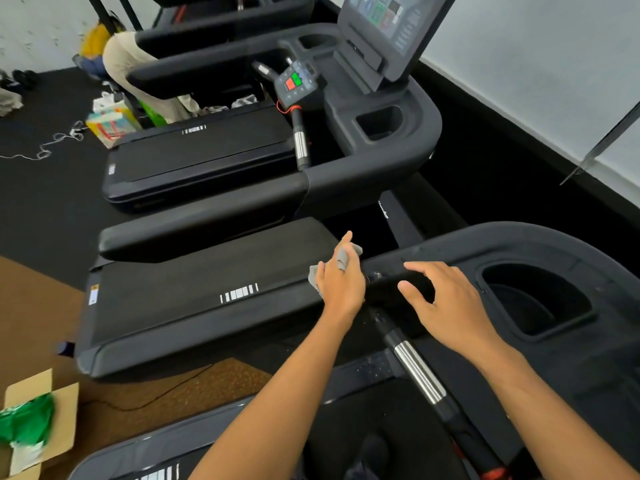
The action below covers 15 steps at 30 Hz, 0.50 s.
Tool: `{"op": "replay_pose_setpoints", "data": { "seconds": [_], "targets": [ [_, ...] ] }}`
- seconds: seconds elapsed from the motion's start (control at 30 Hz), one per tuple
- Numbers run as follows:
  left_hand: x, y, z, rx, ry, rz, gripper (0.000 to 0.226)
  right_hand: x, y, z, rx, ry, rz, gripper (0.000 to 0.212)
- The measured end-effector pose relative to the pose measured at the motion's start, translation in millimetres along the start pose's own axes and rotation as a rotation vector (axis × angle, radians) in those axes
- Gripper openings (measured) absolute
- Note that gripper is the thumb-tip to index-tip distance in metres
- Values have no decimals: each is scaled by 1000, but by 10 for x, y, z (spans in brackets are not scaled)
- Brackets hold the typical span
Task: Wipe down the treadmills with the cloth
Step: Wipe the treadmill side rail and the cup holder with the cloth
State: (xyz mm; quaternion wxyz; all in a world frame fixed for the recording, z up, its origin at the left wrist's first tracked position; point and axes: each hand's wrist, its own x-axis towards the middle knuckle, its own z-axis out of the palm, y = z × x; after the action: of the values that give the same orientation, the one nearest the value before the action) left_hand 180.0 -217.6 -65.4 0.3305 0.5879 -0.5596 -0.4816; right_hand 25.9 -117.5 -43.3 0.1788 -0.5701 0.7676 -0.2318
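My left hand (341, 282) grips a small grey cloth (313, 277), bunched between its fingers, at the left end of the near treadmill's dark console (519, 247). My right hand (440, 299) hovers with its fingers spread and relaxed over the console's front edge, just left of a deep cup holder (540, 299). A chrome-banded handlebar (420, 372) runs down between my forearms. The neighbouring treadmill's belt (194, 299) lies to the left, below the cloth.
A further treadmill with a lit screen (384, 15) and a red and green button panel (294, 83) stands behind. A person (138, 71) bends over at the back left. An open cardboard box (38, 420) with green material sits on the brown floor.
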Motion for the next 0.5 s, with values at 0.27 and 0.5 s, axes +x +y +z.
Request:
{"op": "replay_pose_setpoints", "data": {
  "seconds": [0.27,0.5],
  "targets": [
    [-98,65,-1317,-338,74,86,40,24,-122,-8,1,32,-9,41],
    [-124,-691,-1443,281,-35,231,44,-120,-226,27,-9,85,83,40]
  ]
}}
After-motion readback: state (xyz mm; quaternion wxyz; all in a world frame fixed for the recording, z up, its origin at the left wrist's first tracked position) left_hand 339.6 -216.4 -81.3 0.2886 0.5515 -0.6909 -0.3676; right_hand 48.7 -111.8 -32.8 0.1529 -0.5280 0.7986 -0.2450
